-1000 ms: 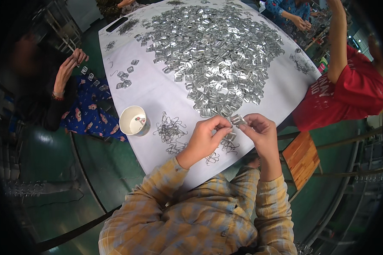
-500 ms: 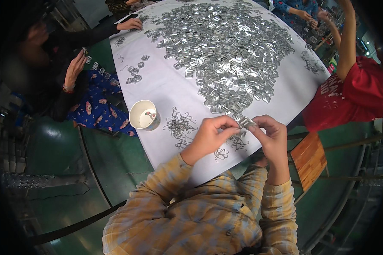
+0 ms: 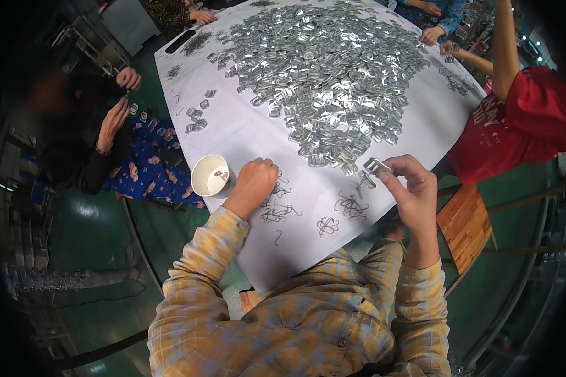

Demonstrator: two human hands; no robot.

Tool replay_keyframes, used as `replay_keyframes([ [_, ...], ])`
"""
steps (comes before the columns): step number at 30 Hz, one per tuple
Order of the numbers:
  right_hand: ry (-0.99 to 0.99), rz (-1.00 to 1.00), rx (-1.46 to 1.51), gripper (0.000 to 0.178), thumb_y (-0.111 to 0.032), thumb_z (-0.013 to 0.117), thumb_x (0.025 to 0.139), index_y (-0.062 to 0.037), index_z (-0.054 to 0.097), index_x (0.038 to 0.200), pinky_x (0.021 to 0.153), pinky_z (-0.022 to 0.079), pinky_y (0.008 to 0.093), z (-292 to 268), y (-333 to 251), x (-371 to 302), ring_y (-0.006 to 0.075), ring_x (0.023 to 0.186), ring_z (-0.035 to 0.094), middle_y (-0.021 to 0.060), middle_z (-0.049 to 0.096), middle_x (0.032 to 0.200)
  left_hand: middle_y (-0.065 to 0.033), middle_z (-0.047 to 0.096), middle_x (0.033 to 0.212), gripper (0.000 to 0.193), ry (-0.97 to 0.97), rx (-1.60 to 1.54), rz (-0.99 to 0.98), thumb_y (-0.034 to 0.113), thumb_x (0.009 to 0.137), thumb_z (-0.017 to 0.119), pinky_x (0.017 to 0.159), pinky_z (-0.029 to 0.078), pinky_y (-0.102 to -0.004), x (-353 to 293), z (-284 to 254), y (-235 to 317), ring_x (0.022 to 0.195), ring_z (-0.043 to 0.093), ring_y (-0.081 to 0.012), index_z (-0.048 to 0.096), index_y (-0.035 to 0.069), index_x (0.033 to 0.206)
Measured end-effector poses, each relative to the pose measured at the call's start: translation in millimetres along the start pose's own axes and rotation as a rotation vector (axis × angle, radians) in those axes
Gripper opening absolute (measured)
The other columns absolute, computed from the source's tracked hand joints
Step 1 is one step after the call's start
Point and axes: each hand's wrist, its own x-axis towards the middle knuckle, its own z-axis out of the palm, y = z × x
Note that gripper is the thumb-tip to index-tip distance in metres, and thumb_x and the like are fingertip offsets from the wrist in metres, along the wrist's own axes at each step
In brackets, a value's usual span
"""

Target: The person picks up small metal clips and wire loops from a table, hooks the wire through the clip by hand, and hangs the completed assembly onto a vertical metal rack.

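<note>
Between the thumb and fingers of my right hand (image 3: 414, 195) is a small silver metal buckle (image 3: 376, 166). Another metal piece (image 3: 366, 180) seems to dangle just below it, over the table. My left hand (image 3: 251, 187) is closed with its fingertips down at the pile of thin wire hooks (image 3: 279, 210). Whatever those fingers pinch is hidden. Two smaller groups of wire hooks, one a bunch (image 3: 351, 205) and one a ring-like cluster (image 3: 327, 226), lie between my hands, and a single hook (image 3: 278, 238) rests near the table's front edge.
A large heap of silver buckles (image 3: 333, 81) covers the table's middle. To the left stand a white paper cup (image 3: 210, 176) and a few loose buckles (image 3: 197, 115). Co-workers sit left, right and at the far side. A wooden stool (image 3: 464, 217) is at the right.
My left hand has let go of the buckle and moved left to the wire hooks. My right hand keeps the buckle, slightly farther right. The left co-worker's hand has drawn back from the table.
</note>
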Motion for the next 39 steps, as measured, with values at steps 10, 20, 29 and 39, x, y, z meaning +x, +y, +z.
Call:
replay_keyframes([
  [10, -0.055, -0.026, -0.021, 0.012, -0.004, 0.069, 0.076, 0.0015, 0.065, 0.086, 0.068, 0.044, 0.0252, 7, -5, -2, 0.0125, 0.071, 0.054, 0.0048, 0.058, 0.073, -0.01, 0.059, 0.073, 0.005, 0.071, -0.481, -0.117, 0.004, 0.074, 0.06, 0.064, 0.048, -0.0359, 0, 0, -10, 0.069, 0.059, -0.026, 0.058, 0.0, 0.076],
  [20, -0.078, -0.042, -0.02, 0.014, -0.001, 0.068, 0.074, 0.0017, 0.065, 0.087, 0.068, 0.044, 0.026, 13, -6, -3, 0.0139, 0.069, 0.054, 0.006, 0.058, 0.074, 0.0008, 0.063, 0.074, 0.008, -0.028, -1.126, -0.377, 0.001, 0.079, 0.065, 0.058, 0.043, -0.0196, 7, -50, 16, 0.063, 0.052, -0.0043, 0.066, -0.001, 0.087],
  [29, -0.098, -0.173, -0.19, 0.01, 0.002, 0.067, 0.073, 0.0005, 0.063, 0.082, 0.062, 0.047, 0.031, 25, -19, -10, 0.0253, 0.071, 0.061, 0.0098, 0.061, 0.078, 0.0002, 0.064, 0.072, 0.011, 0.02, -1.258, -0.159, -0.002, 0.077, 0.065, 0.057, 0.041, -0.0167, 36, -116, 79, 0.064, 0.052, -0.0011, 0.068, -0.002, 0.088],
  [39, -0.153, -0.2, -0.108, 0.011, -0.001, 0.069, 0.069, -0.0027, 0.061, 0.077, 0.075, 0.047, 0.0335, 30, -5, -21, 0.0242, 0.077, 0.064, 0.0087, 0.069, 0.089, 0.002, 0.062, 0.07, 0.009, -0.173, -1.173, -0.123, -0.002, 0.076, 0.063, 0.052, 0.039, -0.0154, 34, -128, 77, 0.059, 0.05, 0.0004, 0.068, -0.001, 0.084],
])
